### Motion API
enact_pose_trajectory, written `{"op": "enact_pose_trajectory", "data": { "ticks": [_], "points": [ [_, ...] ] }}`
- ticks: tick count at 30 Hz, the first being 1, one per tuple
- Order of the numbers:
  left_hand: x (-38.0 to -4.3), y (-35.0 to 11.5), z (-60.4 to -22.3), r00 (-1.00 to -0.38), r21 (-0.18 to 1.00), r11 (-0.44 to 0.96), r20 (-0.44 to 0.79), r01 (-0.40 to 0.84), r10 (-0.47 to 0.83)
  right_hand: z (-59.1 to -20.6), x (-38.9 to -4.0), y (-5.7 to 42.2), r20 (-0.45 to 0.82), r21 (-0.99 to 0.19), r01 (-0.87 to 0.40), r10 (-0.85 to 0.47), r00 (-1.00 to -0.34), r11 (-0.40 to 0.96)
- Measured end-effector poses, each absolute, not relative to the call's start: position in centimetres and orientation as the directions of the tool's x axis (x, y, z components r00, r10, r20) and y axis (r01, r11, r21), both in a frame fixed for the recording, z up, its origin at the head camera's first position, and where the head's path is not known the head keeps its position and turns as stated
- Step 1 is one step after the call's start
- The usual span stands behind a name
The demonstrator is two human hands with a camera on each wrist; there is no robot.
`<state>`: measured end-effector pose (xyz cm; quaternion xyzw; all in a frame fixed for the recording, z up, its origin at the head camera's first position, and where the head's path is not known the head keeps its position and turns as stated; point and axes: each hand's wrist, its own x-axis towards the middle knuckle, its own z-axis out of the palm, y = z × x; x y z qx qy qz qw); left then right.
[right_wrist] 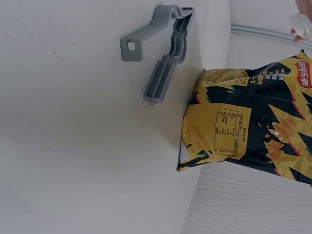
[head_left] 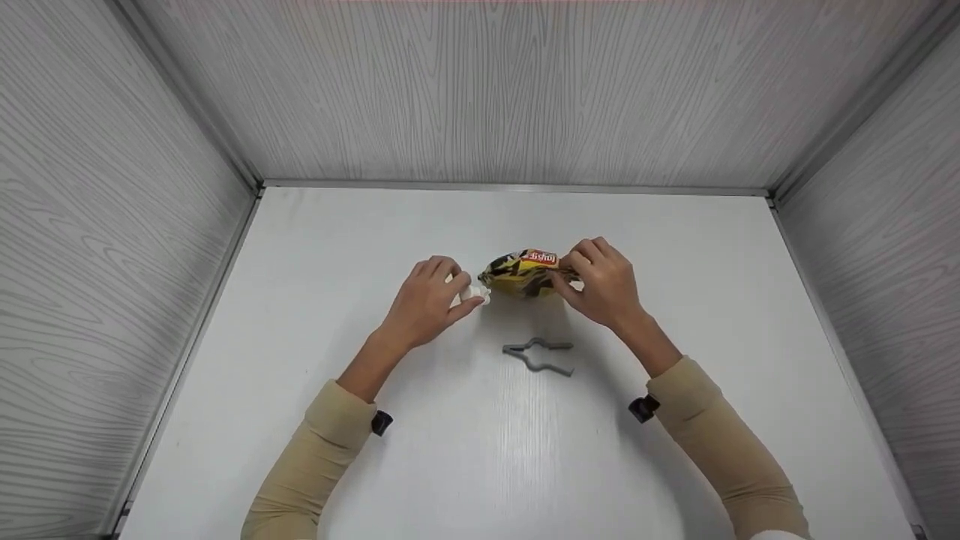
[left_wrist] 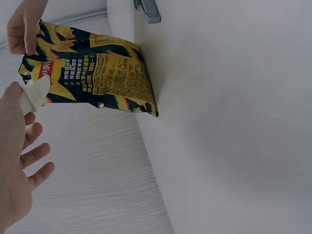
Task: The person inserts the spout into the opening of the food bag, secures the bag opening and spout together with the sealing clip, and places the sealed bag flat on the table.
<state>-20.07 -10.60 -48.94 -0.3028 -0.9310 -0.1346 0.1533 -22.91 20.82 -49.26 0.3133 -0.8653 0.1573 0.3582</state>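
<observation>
My left hand pinches a small white plastic spout-like piece between thumb and fingers; its other fingers are spread in the left wrist view. Right beside that piece is the top of a yellow and black potato chip bag. The bag stands upright on the table, and my right hand pinches its upper edge on the right side. In the head view I cannot tell whether the white piece touches the bag. A grey plastic bag clip lies spread apart on the table, nearer to me than the bag.
The white tabletop is enclosed by a grey wood-grain panel at the back and one on each side. Dark wrist cameras sit at both sleeve cuffs.
</observation>
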Motion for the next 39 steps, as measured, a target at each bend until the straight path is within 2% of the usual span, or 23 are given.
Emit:
{"op": "enact_pose_trajectory", "data": {
  "ticks": [5,29,39],
  "points": [
    [-20.5,-10.6,-48.3,-0.74,0.122,0.768,0.399,0.629,0.542,-49.4,-22.9,20.8,0.732,-0.046,-0.66,-0.424,-0.533,0.75],
    [-22.0,-9.5,-46.6,-0.714,0.058,0.773,0.429,0.632,0.553,-49.5,-22.7,20.8,0.717,-0.054,-0.648,-0.422,-0.554,0.759],
    [-22.3,-9.1,-46.8,-0.7,0.046,0.779,0.473,0.626,0.535,-49.5,-22.7,20.8,0.725,-0.058,-0.659,-0.422,-0.544,0.75]
  ]
}}
